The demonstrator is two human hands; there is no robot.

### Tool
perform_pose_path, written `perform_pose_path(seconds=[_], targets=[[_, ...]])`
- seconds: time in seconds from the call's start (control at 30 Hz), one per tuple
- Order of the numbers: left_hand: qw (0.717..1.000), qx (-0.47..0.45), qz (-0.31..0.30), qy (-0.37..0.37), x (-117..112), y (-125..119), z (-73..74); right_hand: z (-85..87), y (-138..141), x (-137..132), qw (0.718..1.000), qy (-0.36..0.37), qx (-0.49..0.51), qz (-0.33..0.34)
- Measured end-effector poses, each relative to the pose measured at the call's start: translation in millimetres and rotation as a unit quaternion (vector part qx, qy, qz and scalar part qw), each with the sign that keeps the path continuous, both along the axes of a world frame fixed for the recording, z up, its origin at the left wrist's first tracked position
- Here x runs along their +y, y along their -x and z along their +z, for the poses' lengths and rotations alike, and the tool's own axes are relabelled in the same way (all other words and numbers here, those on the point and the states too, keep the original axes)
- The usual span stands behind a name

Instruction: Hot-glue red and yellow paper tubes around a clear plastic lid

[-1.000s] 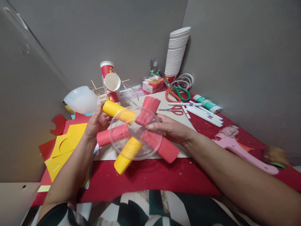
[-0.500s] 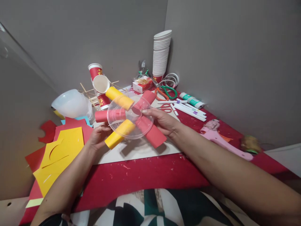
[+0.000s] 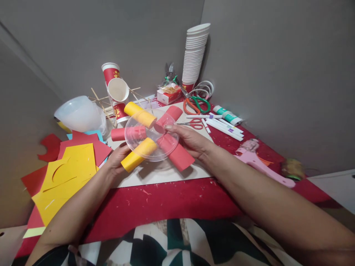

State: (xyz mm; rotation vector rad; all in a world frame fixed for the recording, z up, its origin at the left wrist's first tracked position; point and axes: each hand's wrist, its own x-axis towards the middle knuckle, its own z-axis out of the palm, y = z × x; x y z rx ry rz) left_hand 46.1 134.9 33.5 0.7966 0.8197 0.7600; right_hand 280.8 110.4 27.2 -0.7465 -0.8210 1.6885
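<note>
Above a white board (image 3: 130, 181) I hold a clear round plastic lid (image 3: 151, 155) with several paper tubes fixed round it like spokes. Some are red, such as the red paper tube (image 3: 181, 156) at lower right; others are yellow, like the yellow paper tube (image 3: 139, 154) at lower left. My right hand (image 3: 191, 140) pinches the lid's right side, its thumb on top near the red tubes. On the left, my left hand (image 3: 119, 159) supports the lid from its edge and underneath, its fingertips partly hidden behind the tubes.
Cut red and yellow paper (image 3: 69, 166) lies left. Behind stand paper cups (image 3: 118, 90), wooden sticks (image 3: 102, 105) and a tall cup stack (image 3: 194, 55). Scissors (image 3: 201, 104), white sticks (image 3: 224, 127), a green-white tube (image 3: 227, 114) and a pink glue gun (image 3: 263, 168) lie right.
Both hands and the lid with its tubes have shifted very slightly left and up in view. The camera view has turned a little; the grip looks the same.
</note>
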Motion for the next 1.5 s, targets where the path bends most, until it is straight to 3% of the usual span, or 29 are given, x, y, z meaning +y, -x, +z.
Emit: perform_pose_path(seconds=[0.1,0.23,0.37,0.43,0.5,0.63,0.73,0.83,1.03,1.5], targets=[[1.0,-0.023,0.019,0.009,2.4,-1.9,6.5,3.3,-8.4,-0.3,0.991,-0.012,-0.126,-0.036],[0.997,-0.057,0.053,0.022,2.9,-0.9,7.2,14.8,-23.4,-6.9,0.906,-0.08,-0.375,-0.178],[0.994,-0.085,0.065,0.026,-0.4,-0.4,-1.5,27.9,-27.0,-23.5,0.847,-0.183,-0.377,-0.327],[0.993,-0.095,0.065,0.025,-1.8,-0.8,-6.1,33.7,-23.0,-33.8,0.797,-0.256,-0.403,-0.369],[0.993,-0.1,0.054,0.024,-3.0,-1.1,-9.4,39.5,-15.3,-42.1,0.726,-0.345,-0.471,-0.363],[0.995,-0.1,0.019,0.017,-6.5,-2.3,-13.4,49.8,8.4,-42.5,0.579,-0.446,-0.638,-0.242],[0.994,-0.107,0.012,-0.012,-9.3,-5.3,-18.5,53.4,26.5,-28.7,0.518,-0.436,-0.72,-0.153],[0.992,-0.119,0.007,-0.041,-10.6,-8.9,-25.4,53.3,38.7,-13.4,0.5,-0.418,-0.752,-0.101],[0.99,-0.126,-0.021,-0.059,-14.7,-11.6,-32.0,47.5,45.9,-5.9,0.512,-0.363,-0.778,-0.036],[0.991,-0.123,-0.024,-0.05,-25.6,-14.7,-31.8,27.7,44.8,-10.0,0.52,-0.371,-0.766,-0.065]])
